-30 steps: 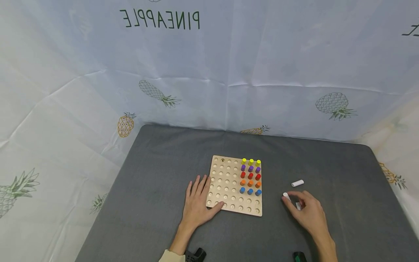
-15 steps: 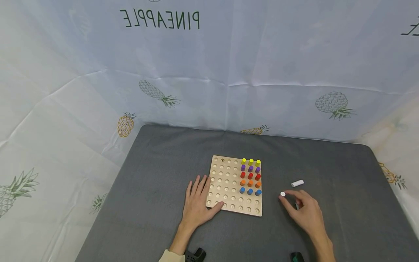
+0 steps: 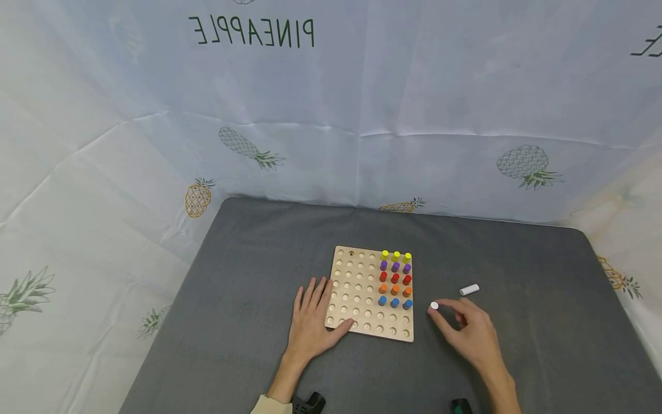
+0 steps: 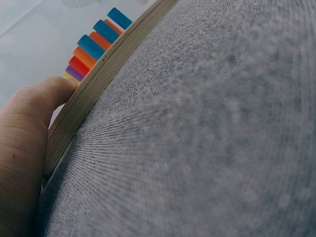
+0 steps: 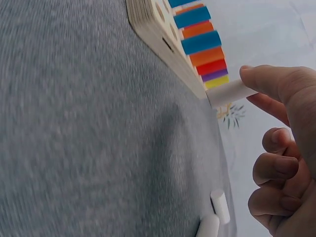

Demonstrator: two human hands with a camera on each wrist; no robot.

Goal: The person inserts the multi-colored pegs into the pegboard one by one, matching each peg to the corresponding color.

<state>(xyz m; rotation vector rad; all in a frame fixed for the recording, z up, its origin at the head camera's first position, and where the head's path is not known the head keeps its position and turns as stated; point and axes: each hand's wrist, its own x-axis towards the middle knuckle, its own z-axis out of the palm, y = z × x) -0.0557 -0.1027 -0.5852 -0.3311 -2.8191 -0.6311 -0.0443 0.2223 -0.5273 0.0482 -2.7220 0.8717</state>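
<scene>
A wooden pegboard (image 3: 357,296) lies on the grey table. Yellow, purple, red, orange and blue pegs stand in rows of three in its right-hand columns. My left hand (image 3: 310,325) rests at the board's left side, fingers straight, with its thumb on the front edge. Between thumb and forefinger my right hand (image 3: 468,333) pinches a white peg (image 5: 229,93), just right of the board and above the table. The peg is close to upright, and the other fingers are curled without holding anything visible.
One loose white peg (image 3: 469,290) lies beyond my right hand. The right wrist view shows a second lying white peg (image 5: 208,227), hidden from the head view by the hand. A pineapple-print cloth (image 3: 310,86) hangs behind the table (image 3: 269,241).
My right hand has moved left toward the board, carrying the white peg off from the loose ones. The peg has turned more upright. My left hand and the board have stayed in place.
</scene>
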